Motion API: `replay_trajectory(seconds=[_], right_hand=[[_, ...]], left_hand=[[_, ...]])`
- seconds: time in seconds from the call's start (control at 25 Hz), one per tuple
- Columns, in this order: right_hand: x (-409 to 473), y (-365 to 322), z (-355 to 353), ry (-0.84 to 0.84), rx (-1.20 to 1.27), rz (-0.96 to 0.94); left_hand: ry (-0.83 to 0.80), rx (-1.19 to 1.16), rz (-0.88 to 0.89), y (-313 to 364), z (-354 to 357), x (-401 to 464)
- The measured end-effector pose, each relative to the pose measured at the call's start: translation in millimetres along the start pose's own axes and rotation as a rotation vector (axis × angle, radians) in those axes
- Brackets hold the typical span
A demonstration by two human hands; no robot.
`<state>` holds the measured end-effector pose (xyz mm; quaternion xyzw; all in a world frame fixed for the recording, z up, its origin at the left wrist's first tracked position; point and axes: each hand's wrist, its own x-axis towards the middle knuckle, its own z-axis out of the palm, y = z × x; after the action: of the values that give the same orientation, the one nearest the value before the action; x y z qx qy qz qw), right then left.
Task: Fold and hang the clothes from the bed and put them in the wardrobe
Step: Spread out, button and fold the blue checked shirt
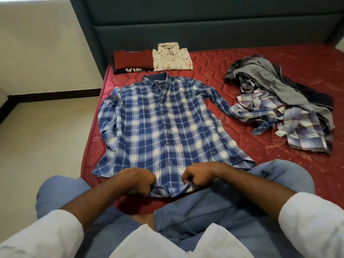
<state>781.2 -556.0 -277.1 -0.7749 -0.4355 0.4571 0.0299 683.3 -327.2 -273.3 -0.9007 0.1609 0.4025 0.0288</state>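
Observation:
A blue and white plaid shirt (160,123) lies spread flat, buttoned, on the red mattress (260,161), collar toward the headboard. My left hand (137,180) grips its bottom hem left of the button line. My right hand (198,176) pinches the hem on the right side. The hem between my hands is bunched up. The shirt's right sleeve stretches out to a heap of unfolded clothes (283,103). Behind the collar lie a folded maroon top (133,60) on a dark printed one, and a folded cream patterned shirt (172,59).
I sit cross-legged in blue jeans (204,207) at the mattress foot. A dark teal padded headboard (204,27) stands at the back. Beige floor (48,138) and a pale wall lie left of the bed. The heap holds a grey garment, a pale checked shirt and dark cloth.

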Motion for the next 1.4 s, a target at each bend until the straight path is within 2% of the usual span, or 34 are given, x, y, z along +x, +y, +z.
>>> replay_trajectory(seconds=[0.08, 0.16, 0.2, 0.24, 0.36, 0.44, 0.56, 0.8, 1.0, 1.12, 1.2, 1.24, 1.4], right_hand=[[-1, 3, -4, -0.095, 0.193, -0.026], [1, 7, -18, -0.183, 0.452, -0.051], [5, 10, -28, -0.168, 0.536, -0.051], [10, 12, -39, -0.092, 0.577, -0.044], [38, 17, -71, 0.351, 0.570, 0.000], [59, 18, -92, 0.572, 0.492, 0.044], [93, 25, -122, 0.727, 0.389, 0.086], [167, 60, -213, 0.930, 0.398, 0.158], [228, 77, -285, 1.088, 0.604, 0.309], [252, 81, -299, 1.098, 0.403, 0.505], [255, 84, -299, 1.124, 0.329, 0.525], [253, 87, -299, 1.153, 0.360, 0.504], [242, 98, -292, 1.292, 0.738, 0.342]], left_hand=[[-0.158, -0.147, 0.030, -2, -7, -1], [-0.305, -0.517, 0.013, -11, -23, 2], [-0.276, -0.652, 0.016, -21, -32, 6], [-0.147, -0.703, 0.024, -33, -42, 12], [0.493, -0.490, -0.045, -74, -62, 42], [0.721, -0.399, -0.132, -96, -66, 68], [0.809, -0.329, -0.214, -118, -74, 104], [0.948, -0.439, -0.275, -186, -133, 176], [1.089, -0.770, -0.334, -234, -194, 236], [1.151, -0.881, -0.316, -259, -198, 267], [1.180, -0.954, -0.319, -261, -195, 273], [1.200, -0.992, -0.316, -259, -195, 272], [1.191, -1.170, -0.323, -251, -197, 265]])
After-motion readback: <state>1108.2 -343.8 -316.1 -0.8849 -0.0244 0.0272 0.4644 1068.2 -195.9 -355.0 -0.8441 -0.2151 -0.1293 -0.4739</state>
